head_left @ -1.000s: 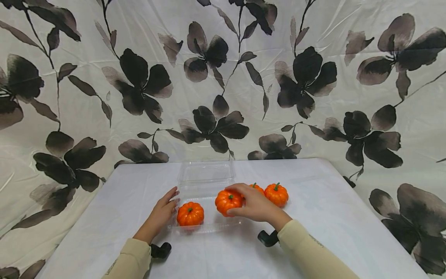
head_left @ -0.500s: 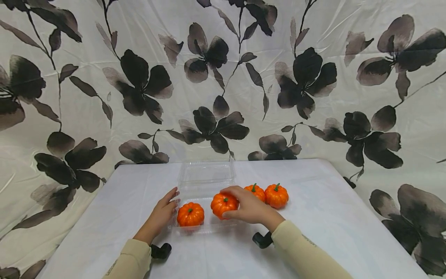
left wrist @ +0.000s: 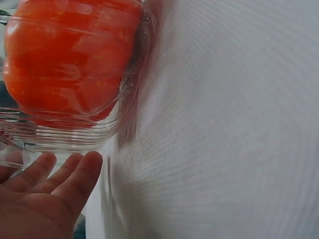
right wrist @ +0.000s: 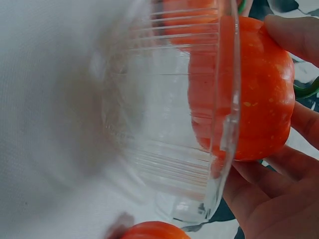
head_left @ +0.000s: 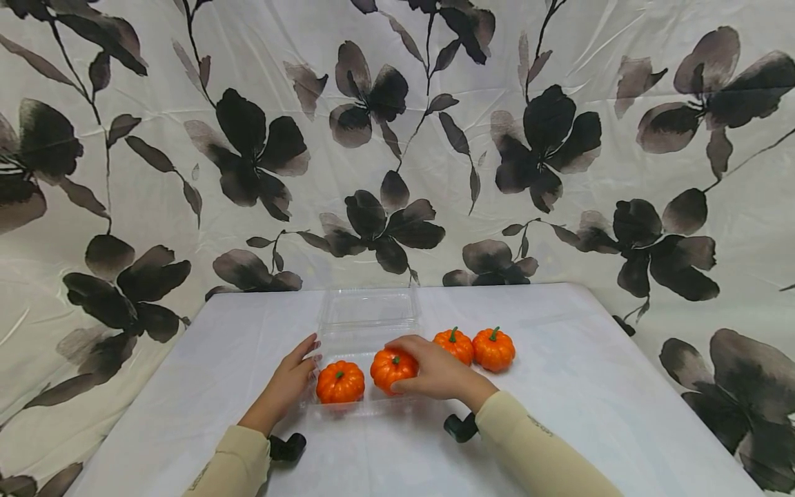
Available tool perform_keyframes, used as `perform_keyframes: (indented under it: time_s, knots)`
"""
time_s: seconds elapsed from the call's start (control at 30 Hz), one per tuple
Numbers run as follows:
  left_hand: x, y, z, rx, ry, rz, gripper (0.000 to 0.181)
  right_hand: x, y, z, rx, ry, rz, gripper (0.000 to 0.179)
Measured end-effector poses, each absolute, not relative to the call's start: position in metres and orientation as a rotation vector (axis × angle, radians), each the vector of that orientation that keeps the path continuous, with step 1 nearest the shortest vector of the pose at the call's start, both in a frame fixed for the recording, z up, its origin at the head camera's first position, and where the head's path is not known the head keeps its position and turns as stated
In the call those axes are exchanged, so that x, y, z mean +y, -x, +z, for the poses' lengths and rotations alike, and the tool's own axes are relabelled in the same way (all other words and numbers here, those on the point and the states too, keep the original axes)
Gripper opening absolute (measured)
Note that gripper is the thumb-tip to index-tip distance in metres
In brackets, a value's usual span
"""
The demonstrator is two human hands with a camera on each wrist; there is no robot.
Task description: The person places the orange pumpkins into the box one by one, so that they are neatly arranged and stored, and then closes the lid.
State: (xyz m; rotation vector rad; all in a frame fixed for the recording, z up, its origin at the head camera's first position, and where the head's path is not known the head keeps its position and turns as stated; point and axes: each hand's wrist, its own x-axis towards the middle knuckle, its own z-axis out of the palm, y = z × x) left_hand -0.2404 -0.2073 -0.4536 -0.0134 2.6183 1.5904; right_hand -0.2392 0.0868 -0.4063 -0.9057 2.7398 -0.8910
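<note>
right hand [head_left: 435,371] grips an orange pumpkin [head_left: 390,370] over the clear box [right wrist: 164,154] | left hand [head_left: 290,378] beside it, fingers extended | i'd lower gently, without bumping the seated pumpkin [head_left: 340,383]

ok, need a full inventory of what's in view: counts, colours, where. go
table: 1, white covering, below everything
backdrop: 1, pale with black-grey flowers, behind the table
clear container: 1, transparent, mid-table, open
lid: 1, transparent, folded back at the container's far side
boxed pumpkin: 1, orange, green stem, in the container's left part
held pumpkin: 1, orange, green stem, at the container's right part
loose pumpkins: 2, orange, green stems, on the table right of the container
wrist devices: 2, black, one by each wrist
sleeves: 2, beige, on the forearms
left hand: 1, bare, at the container's left side
right hand: 1, bare, gripping the held pumpkin
</note>
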Motion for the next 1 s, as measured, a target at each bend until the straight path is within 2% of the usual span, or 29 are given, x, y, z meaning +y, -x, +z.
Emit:
perform_keyframes:
  time_s: [1.0]
  knots:
    - [-0.209,0.242,-0.455,2.638,0.014,1.579,0.059,0.076,0.238,-0.416,2.791,0.947,-0.64,0.065]
